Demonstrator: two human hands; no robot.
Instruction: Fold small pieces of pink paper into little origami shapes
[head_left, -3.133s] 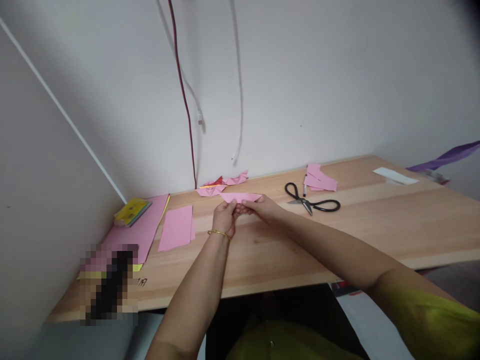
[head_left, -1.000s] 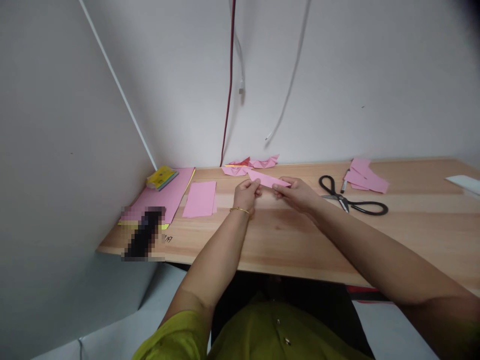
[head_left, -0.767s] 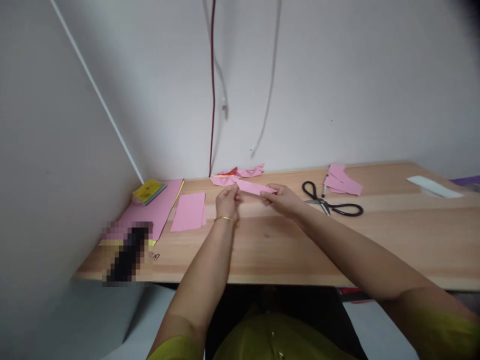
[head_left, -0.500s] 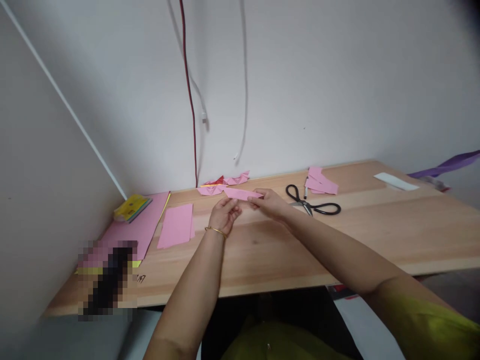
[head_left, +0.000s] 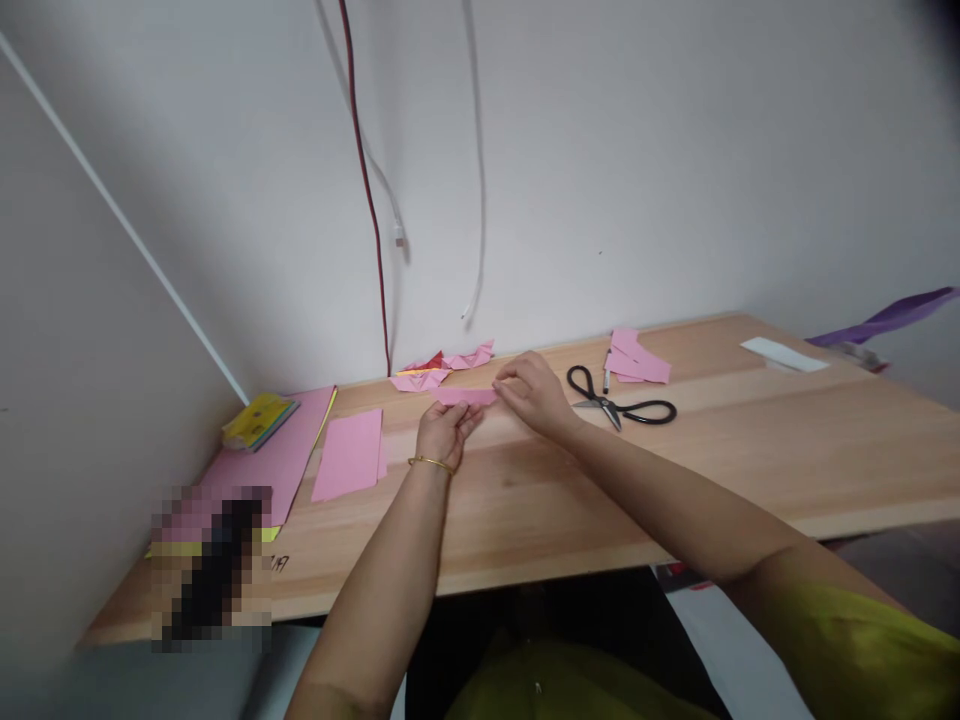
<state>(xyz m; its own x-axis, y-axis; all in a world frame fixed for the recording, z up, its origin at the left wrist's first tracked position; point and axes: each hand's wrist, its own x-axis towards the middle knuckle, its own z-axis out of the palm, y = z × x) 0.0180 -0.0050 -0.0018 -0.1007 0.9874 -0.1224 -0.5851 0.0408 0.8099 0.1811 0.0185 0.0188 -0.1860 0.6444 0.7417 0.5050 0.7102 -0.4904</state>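
Note:
A folded pink paper strip (head_left: 463, 396) is held just above the table between my two hands. My left hand (head_left: 444, 430) pinches it from below, near its middle. At the strip's right end, the fingertips of my right hand (head_left: 534, 393) are closed on the paper; the exact grip there is small and partly hidden. Behind the strip, close to the wall, lie several folded paper pieces (head_left: 420, 380) in pink and red. Flat pink sheets (head_left: 349, 455) rest to the left of my left hand.
Black-handled scissors (head_left: 616, 405) lie open right of my right hand, near a marker (head_left: 607, 380) and pink paper pieces (head_left: 637, 362). A white strip (head_left: 784, 355) is at far right. At left, a yellow packet (head_left: 259, 420) sits on large pink sheets (head_left: 292, 470). Cables (head_left: 367, 180) hang along the wall.
My right hand has lifted and turned, its fingers bending at the strip's right end. The strip now looks shorter and darker, its near face tilted. My left hand has hardly moved.

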